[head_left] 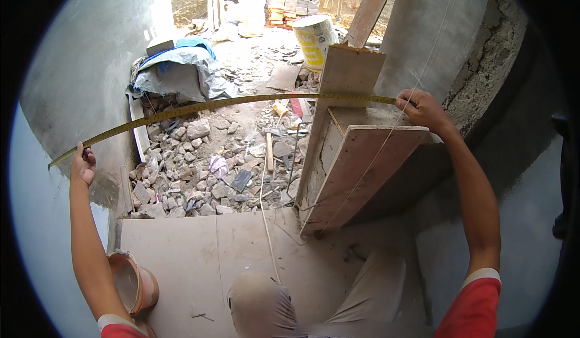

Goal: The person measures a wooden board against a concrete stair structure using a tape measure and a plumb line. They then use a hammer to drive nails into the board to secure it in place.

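Note:
A yellow tape measure (217, 103) is stretched across the opening from wall to wall, bowing upward in the middle. My left hand (83, 164) pinches its blade near the tip, close to the left wall. At the other side my right hand (423, 109) is closed around the tape's far end, above the wooden formwork; the case, if there, is hidden in the palm. The blade passes in front of an upright board (350, 71) and over the top of the boarded masonry stub (370, 169). A thin string (386, 134) runs slanting down past my right hand.
Broken stones and rubble (199, 181) cover the ground beyond the tiled floor (175, 247). An orange bucket (148, 286) stands by my left forearm. Farther off are a white bucket (317, 39), a tarp-covered heap (172, 72) and stacked bricks (295, 0). A pale cable (266, 229) crosses the floor.

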### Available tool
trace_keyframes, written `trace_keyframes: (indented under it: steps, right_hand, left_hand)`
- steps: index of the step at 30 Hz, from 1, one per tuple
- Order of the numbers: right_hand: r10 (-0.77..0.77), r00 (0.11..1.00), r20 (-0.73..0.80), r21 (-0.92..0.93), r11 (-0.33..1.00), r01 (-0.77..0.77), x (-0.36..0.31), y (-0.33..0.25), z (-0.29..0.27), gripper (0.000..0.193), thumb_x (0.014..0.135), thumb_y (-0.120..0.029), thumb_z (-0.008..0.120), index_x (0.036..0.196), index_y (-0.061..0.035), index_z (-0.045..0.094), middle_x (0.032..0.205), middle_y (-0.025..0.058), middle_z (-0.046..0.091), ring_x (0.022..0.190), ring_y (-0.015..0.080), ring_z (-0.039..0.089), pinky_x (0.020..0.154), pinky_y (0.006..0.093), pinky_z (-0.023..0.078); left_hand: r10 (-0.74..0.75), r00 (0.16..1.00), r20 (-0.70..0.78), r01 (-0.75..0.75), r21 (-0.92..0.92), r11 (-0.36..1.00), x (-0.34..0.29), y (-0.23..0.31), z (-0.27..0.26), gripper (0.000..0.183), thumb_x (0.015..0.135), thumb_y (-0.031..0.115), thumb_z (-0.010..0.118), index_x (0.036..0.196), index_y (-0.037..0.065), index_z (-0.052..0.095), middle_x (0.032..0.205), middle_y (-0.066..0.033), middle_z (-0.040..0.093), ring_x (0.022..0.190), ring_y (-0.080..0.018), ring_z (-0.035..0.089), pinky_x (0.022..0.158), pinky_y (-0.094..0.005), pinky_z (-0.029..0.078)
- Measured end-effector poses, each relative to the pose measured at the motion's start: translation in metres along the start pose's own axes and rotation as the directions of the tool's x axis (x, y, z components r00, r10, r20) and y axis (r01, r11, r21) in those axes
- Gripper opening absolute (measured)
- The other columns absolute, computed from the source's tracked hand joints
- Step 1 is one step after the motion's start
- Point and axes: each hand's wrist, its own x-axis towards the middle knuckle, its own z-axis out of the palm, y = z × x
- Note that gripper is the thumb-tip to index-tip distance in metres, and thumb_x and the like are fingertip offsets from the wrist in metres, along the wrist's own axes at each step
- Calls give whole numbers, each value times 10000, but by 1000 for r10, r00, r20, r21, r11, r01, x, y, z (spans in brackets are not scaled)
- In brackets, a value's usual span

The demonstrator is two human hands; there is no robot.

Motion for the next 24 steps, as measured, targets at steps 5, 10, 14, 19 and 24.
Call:
trace_keyframes:
  steps: [5,10,14,19,24]
  right_hand:
    - [-32,999,-33,7,999,32,4,3,5,284,942,-279,625,1008,-21,726,945,213,705,923,382,671,831,453,511]
    - [-14,999,-34,46,999,15,3,6,8,296,943,-281,629,1029,-16,730,947,207,719,915,367,687,833,434,519]
    - [-36,999,-39,58,998,38,4,10,9,298,934,-288,639,1028,-23,737,940,200,727,888,361,696,822,431,523]
    - [-75,997,-30,34,997,76,7,15,10,273,953,-269,647,1043,-22,723,914,181,702,856,330,665,798,412,511]
    - [-67,997,-41,3,998,68,10,18,12,276,954,-275,644,1036,-24,724,924,185,701,883,354,668,811,428,512]
  left_hand:
    - [22,999,41,-21,-26,999,14,3,-3,231,1007,296,693,1106,89,705,883,-6,685,732,-83,632,619,-196,556]
    - [14,998,60,-13,-23,1000,21,5,-7,241,1014,303,680,1124,91,704,903,-7,691,743,-75,633,611,-196,552]
    - [11,998,65,-11,-11,1000,24,8,-10,250,1017,311,674,1136,92,699,909,-9,690,743,-77,634,607,-196,552]
    - [-17,997,79,18,-1,1000,18,11,-12,257,1020,329,668,1125,96,688,911,-10,682,734,-81,622,606,-201,543]
    - [-19,999,36,19,12,1000,14,14,-11,274,1018,356,666,1093,93,671,910,-10,677,719,-85,599,603,-203,526]
